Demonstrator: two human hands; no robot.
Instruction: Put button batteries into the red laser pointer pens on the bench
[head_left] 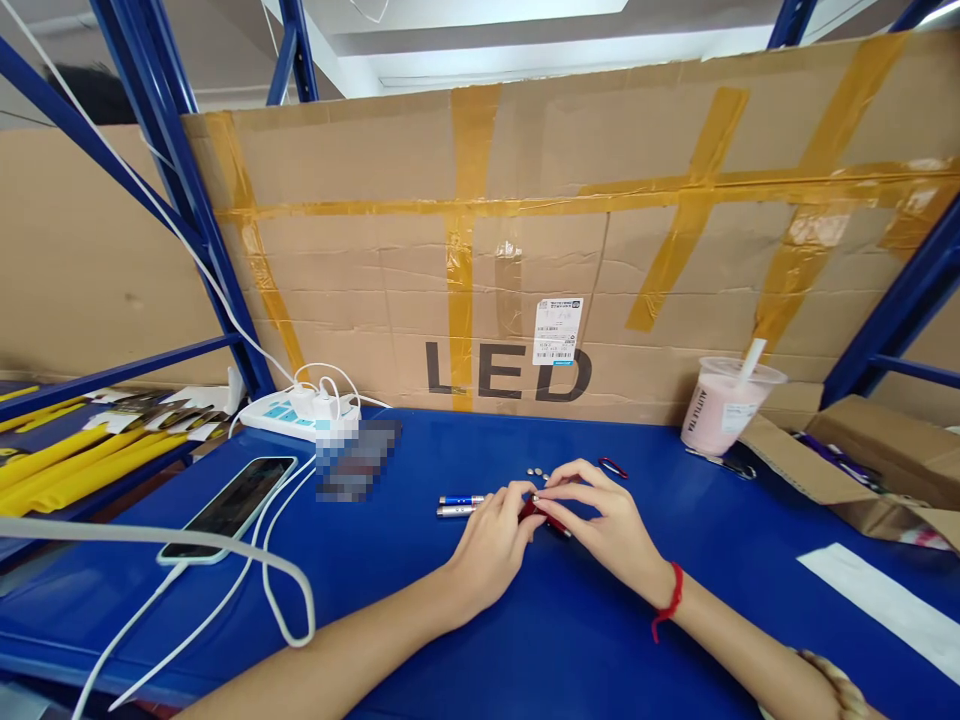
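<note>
My left hand (491, 545) is closed around a small dark red tube (529, 508), mostly covered by the fingers. At the tube's end, the thumb and fingertips of my right hand (600, 515) pinch together over a tiny shiny piece, too small to name. Another slim dark red piece (556, 524) shows under the right fingers; whether it touches them I cannot tell. Just beyond the hands lie a few small silver discs (537, 472) like button cells. A blue metal tube (459, 500) and a silver one (454, 511) lie beside my left hand.
A red carabiner-like clip (613, 467) lies behind my right hand. Farther right stand a pink drink cup (726, 410) and an open cardboard box (885, 460). On the left are a phone (232, 505), white cables (281, 580) and a power strip (289, 415). Cardboard (360, 290) walls the back.
</note>
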